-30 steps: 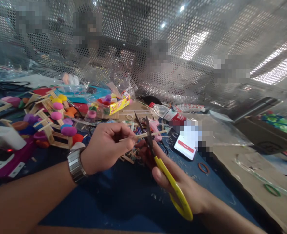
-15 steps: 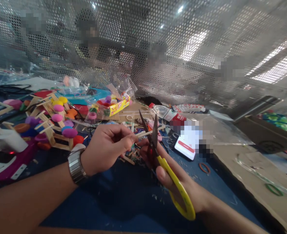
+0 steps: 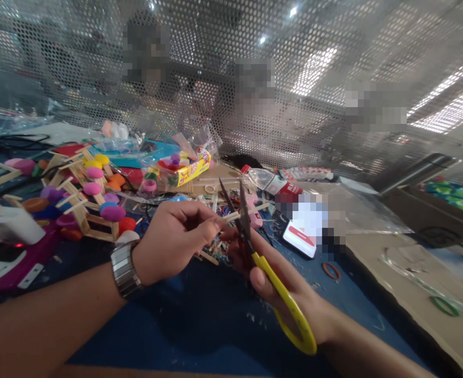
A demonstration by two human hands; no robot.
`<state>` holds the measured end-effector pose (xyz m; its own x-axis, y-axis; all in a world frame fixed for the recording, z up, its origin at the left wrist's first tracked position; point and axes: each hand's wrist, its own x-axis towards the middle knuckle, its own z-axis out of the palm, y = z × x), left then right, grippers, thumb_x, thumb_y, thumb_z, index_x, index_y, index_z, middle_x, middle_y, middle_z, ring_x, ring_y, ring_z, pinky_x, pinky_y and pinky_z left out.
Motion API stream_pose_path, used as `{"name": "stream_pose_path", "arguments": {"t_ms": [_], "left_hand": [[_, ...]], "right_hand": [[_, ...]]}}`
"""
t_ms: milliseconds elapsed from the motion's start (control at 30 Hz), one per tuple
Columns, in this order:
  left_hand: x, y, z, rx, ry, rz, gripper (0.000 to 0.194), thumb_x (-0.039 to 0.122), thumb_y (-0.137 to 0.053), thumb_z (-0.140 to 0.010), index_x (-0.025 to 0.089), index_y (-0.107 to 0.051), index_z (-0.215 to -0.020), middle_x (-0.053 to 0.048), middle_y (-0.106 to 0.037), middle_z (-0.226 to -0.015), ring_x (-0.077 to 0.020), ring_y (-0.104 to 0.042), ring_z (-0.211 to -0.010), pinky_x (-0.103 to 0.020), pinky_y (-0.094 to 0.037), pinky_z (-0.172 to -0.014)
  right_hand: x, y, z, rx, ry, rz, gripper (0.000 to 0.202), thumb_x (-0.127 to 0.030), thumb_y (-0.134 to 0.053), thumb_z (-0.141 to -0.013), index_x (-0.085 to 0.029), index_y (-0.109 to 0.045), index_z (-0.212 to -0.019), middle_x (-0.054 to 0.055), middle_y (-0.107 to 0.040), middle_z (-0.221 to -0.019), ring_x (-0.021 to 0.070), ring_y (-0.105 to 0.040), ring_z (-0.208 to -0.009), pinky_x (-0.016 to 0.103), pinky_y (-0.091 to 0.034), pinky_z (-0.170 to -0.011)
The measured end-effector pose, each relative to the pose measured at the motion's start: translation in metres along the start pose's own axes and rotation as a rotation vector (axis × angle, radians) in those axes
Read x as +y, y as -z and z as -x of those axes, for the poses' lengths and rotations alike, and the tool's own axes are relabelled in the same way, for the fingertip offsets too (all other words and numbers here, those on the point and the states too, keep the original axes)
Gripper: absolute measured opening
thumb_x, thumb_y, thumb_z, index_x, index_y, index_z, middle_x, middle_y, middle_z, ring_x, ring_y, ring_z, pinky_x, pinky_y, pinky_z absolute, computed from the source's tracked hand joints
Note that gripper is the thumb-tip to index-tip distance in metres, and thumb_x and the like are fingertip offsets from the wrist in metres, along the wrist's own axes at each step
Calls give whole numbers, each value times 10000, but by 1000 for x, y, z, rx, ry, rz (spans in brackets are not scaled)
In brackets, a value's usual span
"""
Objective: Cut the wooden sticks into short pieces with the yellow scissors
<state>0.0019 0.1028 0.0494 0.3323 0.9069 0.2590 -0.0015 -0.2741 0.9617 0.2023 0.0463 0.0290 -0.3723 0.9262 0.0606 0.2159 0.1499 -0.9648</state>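
Between thumb and fingers, my left hand (image 3: pixel 180 239) pinches a thin wooden stick (image 3: pixel 233 216) that points to the right. My right hand (image 3: pixel 279 278) grips yellow-handled scissors (image 3: pixel 282 294), with its thumb and fingers around the handles. The scissors' blades are spread, and the stick passes between them. Below and behind the stick lies a jumble of colourful bits (image 3: pixel 219 247), partly hidden by my hands. A metal watch (image 3: pixel 126 270) sits on my left wrist.
Stick frames with coloured clay pieces (image 3: pixel 97 226) crowd the left, beside a purple device (image 3: pixel 19 268). Behind are a yellow box (image 3: pixel 194 170) and a plastic bottle (image 3: pixel 269 181). A lit phone (image 3: pixel 302 231) and a cardboard box (image 3: pixel 420 215) are on the right.
The scissor blades have shifted slightly left along the stick, toward my left hand, and are a little closer together. My left hand has barely moved.
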Motion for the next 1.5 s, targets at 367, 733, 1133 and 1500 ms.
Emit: {"name": "stream_pose_path", "arguments": {"t_ms": [367, 733, 1133, 1500], "left_hand": [[1, 0, 1, -12, -30, 0, 170, 237, -650, -807, 122, -664, -683, 48, -493, -489, -50, -414, -439, -169, -308, -408], [1, 0, -2, 1, -62, -4, 120, 193, -675, -778, 127, -673, -678, 44, -514, -523, -49, -406, -465, -160, -327, -417], [-2, -1, -2, -5, -41, 27, 116, 221, -695, -769, 135, -681, -692, 31, -547, -549, -56, -419, -480, -160, -349, -431], [1, -1, -1, 1, 46, 58, 150, 269, -700, -794, 131, -690, -736, 25, -559, -559, -63, -496, -460, -160, -406, -424]], "right_hand": [[0, -4, 0, -5, 1, -95, 613, -623, -545, -924, -329, -499, -1459, 64, -666, -1125, 238, -628, -1040, 385, -528, -979], [4, -3, -1, 21, -16, -51, 600, -647, -521, -922, -308, -533, -1416, 61, -630, -1006, 217, -607, -907, 345, -568, -836], [-7, -8, -1, 36, 26, -7, 424, -543, -521, -973, -239, -607, -1257, -2, -497, -800, 135, -431, -659, 246, -494, -671], [2, -7, -6, 105, 61, 29, 459, -588, -542, -944, -249, -590, -1251, 23, -564, -885, 154, -520, -768, 224, -513, -697]]}}
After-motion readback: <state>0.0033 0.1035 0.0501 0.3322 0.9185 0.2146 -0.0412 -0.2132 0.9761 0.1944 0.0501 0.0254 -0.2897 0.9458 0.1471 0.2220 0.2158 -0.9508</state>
